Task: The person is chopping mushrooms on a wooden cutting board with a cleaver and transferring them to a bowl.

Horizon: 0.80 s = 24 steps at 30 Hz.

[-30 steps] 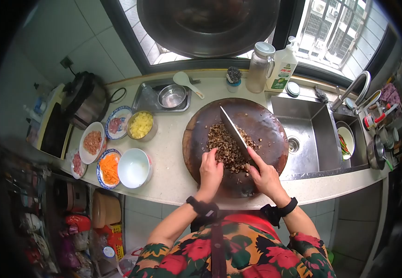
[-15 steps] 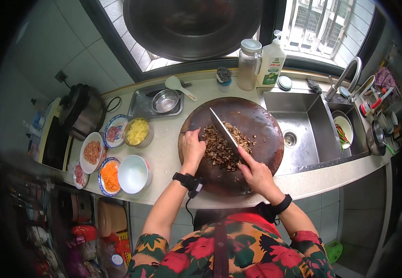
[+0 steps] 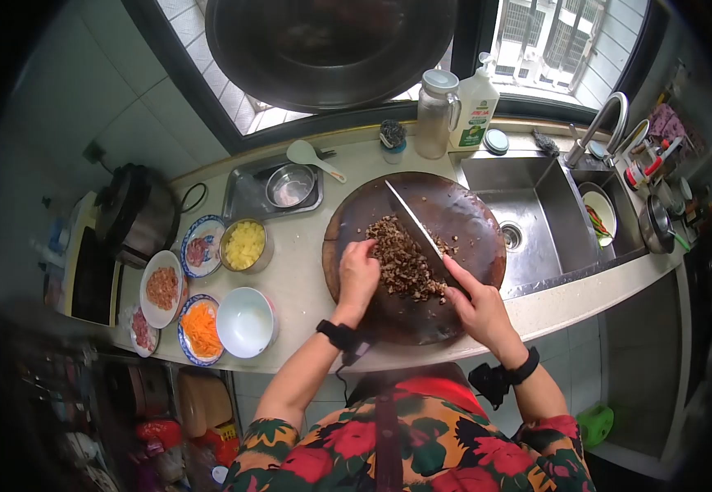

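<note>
A heap of finely chopped brown pieces (image 3: 401,266), maybe mushroom, lies on the round wooden chopping board (image 3: 475,217). My right hand (image 3: 480,313) is closed around the handle of a cleaver (image 3: 416,220). The blade slants up and left along the heap's right side, its lower edge hidden by the angle. A few bits are scattered to the right of the blade. At the heap's left edge rests my left hand (image 3: 359,275), fingers bent and slightly apart, touching the pieces but gripping nothing that I can see.
Left of the board stand a white bowl (image 3: 246,322), a plate of orange shreds (image 3: 202,330), a metal bowl of yellow pieces (image 3: 243,245) and dishes of minced meat (image 3: 161,287). A metal tray (image 3: 245,193) lies behind. The sink (image 3: 528,197) is at right, a glass jug (image 3: 435,115) behind.
The cleaver has shifted from across the heap to its right side, and the heap is more gathered. My left hand has moved slightly right and down. The whole view has shifted a little.
</note>
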Tool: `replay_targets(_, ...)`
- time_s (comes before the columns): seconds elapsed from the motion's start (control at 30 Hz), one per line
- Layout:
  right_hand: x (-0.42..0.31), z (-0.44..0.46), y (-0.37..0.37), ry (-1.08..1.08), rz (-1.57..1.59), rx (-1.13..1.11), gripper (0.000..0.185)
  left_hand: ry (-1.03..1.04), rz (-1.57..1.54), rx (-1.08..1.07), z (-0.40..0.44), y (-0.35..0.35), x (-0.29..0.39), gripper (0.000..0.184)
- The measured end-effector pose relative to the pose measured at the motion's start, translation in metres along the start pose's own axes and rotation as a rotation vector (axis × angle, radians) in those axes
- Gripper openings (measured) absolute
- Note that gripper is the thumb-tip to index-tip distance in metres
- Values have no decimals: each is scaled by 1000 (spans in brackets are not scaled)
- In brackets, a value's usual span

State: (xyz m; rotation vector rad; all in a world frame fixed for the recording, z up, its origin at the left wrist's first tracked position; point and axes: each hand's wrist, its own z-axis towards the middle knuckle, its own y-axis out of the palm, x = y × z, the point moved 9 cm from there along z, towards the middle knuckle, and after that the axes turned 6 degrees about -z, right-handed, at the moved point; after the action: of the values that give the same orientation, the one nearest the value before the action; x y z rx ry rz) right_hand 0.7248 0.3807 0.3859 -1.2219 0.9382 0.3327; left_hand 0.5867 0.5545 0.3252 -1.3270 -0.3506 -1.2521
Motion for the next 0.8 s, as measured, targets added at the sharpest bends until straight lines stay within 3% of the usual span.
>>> replay_targets(0.1,-23,-11,2,-127,-44,120,48,-56,-18,-45,-5,-7,-23,27)
replay_targets(0.2,11,-6,36,99,-159,-9,47,-78,-26,-71,-15,4,-35,26)
replay_targets(0.3,10,2,22,119,46,-29,47,-63,-95,-70,-18,6,-30,25)
replay_targets(0.43,-24,-11,4,-24,-48,145,48,35,25,5,4,-3,-30,25)
replay_targets(0.5,1,-10,29,54,-236,84,52,39,79,-5,21,1,-29,25)
replay_targets(0.57,17,-8,36,147,-185,19,50,95,8,-28,36,11,-25,25)
replay_targets(0.63,24,-3,31,147,90,39,47,158,-40,-28,39,20,-14,23)
replay_targets(0.67,26,-2,28,187,155,26,46,152,6,-124,38,32,-13,22)
replay_targets(0.7,22,-5,25,190,153,31,46,145,50,-218,37,44,-11,21)
replay_targets(0.8,-13,-15,3,107,157,95,46,92,-15,-223,32,42,16,15)
